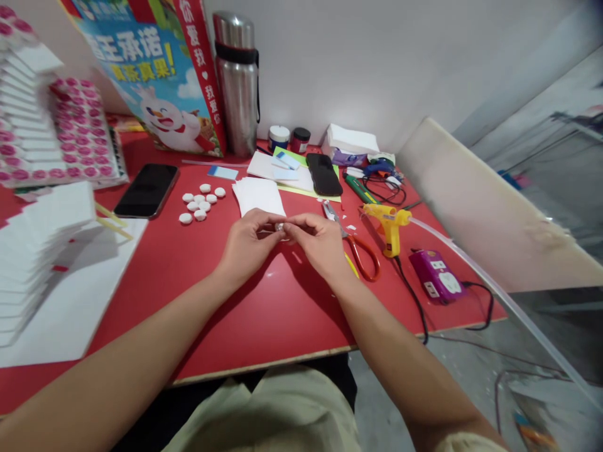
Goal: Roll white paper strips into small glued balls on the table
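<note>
My left hand [248, 242] and my right hand [319, 240] meet over the red table [264, 314], near its middle. Both pinch a small white round piece [279, 226] between fingertips and thumbs. Just beyond the hands lies a stack of white paper cards [258, 194]. To the left of it sit several white round discs [201, 201] in a loose cluster. Orange-handled scissors [355, 242] lie right beside my right hand.
A black phone [147, 189] lies left of the discs. A yellow glue gun [389, 225] and a purple power strip [436, 277] sit at the right. A steel flask [238, 81], a printed box [155, 75], two small jars [288, 137] and stacked white cards [42, 251] ring the table.
</note>
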The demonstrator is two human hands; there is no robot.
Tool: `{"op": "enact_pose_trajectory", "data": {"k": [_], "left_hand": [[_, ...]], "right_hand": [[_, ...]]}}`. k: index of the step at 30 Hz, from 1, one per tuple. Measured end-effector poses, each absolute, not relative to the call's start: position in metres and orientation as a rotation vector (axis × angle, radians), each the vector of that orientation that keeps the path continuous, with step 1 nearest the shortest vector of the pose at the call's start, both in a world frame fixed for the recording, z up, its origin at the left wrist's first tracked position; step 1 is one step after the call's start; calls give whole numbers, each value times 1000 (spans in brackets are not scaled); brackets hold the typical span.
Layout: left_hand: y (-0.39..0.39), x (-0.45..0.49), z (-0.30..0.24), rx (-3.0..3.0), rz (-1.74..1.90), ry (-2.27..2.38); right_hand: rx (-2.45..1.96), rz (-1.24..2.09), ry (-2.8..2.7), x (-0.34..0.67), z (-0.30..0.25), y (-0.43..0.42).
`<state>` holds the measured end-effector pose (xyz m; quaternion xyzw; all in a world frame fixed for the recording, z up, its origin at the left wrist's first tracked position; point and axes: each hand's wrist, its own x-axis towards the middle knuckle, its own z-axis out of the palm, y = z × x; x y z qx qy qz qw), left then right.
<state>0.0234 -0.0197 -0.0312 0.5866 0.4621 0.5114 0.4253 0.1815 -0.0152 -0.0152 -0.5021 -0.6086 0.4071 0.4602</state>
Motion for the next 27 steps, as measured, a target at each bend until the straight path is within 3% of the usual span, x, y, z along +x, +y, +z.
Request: {"op": "enact_pose_trajectory", "data": {"k": [5,8,11,18,27], "left_hand": [[-16,18,-29,992,1168,999],[-13,13,-29,828,1136,854],[-11,12,-29,727,1100,773],[-13,14,-21,590,1043,738],[-15,11,-17,533,963,691]], "right_hand": [[-1352,462,-1714,209,7,-33],[-1682,69,-1994,240,18,-49],[-2017,-121,-2306,262,17,-60],[-2391,-3,-2343,255,14,-50],[-2507,159,-2271,259,19,-52]]}}
